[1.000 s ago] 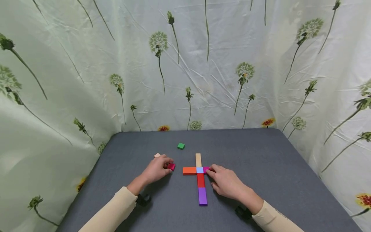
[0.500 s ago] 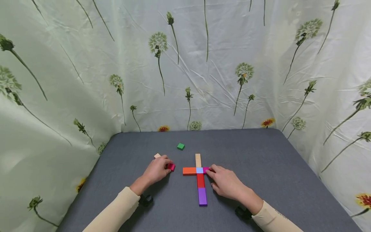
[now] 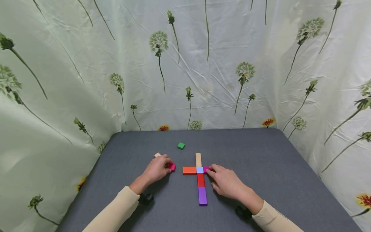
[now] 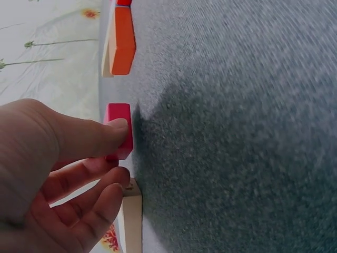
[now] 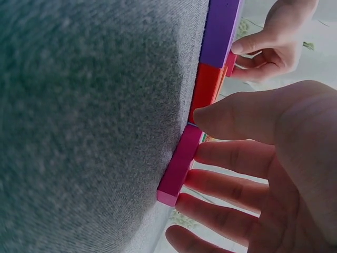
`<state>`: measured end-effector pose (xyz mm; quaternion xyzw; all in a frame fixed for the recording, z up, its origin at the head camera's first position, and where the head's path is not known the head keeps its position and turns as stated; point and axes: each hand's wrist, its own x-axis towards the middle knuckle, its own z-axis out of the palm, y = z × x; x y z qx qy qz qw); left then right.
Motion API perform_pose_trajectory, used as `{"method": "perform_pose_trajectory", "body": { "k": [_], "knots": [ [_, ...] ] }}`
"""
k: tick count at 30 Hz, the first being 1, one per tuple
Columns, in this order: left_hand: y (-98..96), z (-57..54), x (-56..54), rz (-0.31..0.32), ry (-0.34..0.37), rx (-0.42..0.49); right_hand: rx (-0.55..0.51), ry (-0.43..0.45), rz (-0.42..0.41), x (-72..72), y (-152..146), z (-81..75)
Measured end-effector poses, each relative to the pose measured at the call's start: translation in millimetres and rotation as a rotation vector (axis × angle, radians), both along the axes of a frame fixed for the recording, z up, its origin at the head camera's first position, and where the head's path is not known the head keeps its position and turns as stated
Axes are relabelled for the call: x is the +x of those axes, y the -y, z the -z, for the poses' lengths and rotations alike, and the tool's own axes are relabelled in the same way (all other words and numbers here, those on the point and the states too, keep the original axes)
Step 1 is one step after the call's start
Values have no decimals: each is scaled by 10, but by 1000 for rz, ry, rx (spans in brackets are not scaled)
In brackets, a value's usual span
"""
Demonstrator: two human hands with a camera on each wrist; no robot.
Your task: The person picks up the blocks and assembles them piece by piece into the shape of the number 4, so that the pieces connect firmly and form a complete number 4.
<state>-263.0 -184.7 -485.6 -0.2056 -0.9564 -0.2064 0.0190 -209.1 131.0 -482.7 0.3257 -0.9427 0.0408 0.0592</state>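
Note:
My left hand (image 3: 156, 169) pinches a pinkish-red wooden block (image 4: 119, 112) between thumb and fingers, low over the table and left of a cross of coloured blocks. The cross has a light blue block (image 3: 199, 169) at its centre, an orange block (image 3: 189, 170) on the left and a natural wood block (image 3: 198, 159) at the far end. Below the centre lie a red block (image 3: 201, 180) and a purple block (image 3: 203, 196). My right hand (image 3: 228, 183) touches the magenta block (image 5: 181, 163) on the cross's right side with extended fingertips; its thumb overlaps the red block in the right wrist view.
A green block (image 3: 181, 146) lies alone towards the back of the dark grey table (image 3: 266, 161). Another natural wood block (image 3: 157, 155) is partly hidden behind my left hand. A white curtain (image 3: 220, 64) with a dandelion print surrounds the table's far side and flanks.
My left hand has shifted slightly to the right, and the pinkish-red block has turned a little in its fingers. The right hand and the cross stay in place.

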Motion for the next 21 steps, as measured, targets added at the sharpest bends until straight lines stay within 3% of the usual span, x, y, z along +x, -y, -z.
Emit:
{"method": "perform_pose_trajectory", "body": {
  "k": [21],
  "knots": [
    [-159, 17, 59, 38, 62, 87, 0, -18, -4, 6, 3, 8]
  ]
}}
